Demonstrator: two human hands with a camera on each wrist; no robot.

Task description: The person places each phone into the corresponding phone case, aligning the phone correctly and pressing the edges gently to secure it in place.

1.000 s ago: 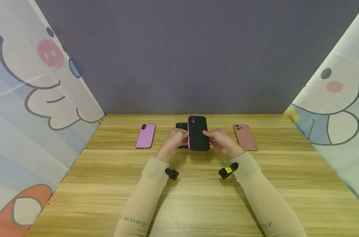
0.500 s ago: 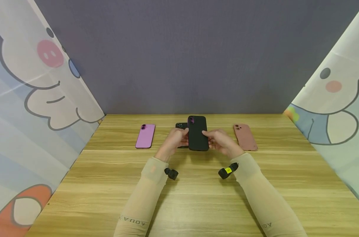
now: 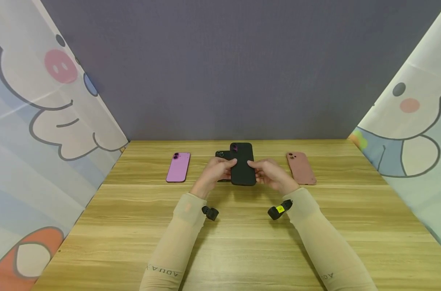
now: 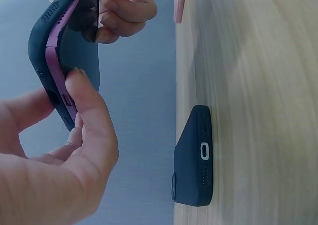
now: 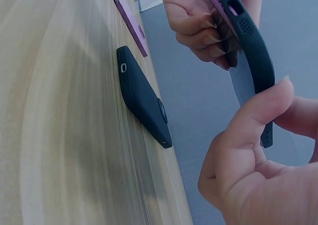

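Observation:
Both hands hold a black phone case point(image 3: 243, 167) with a purple-framed phone point(image 4: 55, 66) in it, raised over the table. My left hand point(image 3: 215, 170) grips the left edge, thumb on the case back, fingers on the screen side. In the left wrist view the phone's purple frame and port stand out of step with the case rim at the near corner. On the opposite edge, my right hand point(image 3: 273, 171) pinches the case, thumb on its back. Purple also shows through the camera cutout. Partly hidden behind them, a second phone in a black case point(image 5: 141, 98) lies on the table.
On the left of the wooden table point(image 3: 238, 246) lies a purple phone point(image 3: 178, 167), camera side up. A pink phone point(image 3: 302, 169) lies to the right. A dark grey panel point(image 3: 220, 72) stands behind, with cartoon-printed curtains on both sides.
The purple strip along the case's left edge has gone from the head view. My left thumb has moved right, onto the case back. The right hand has barely moved.

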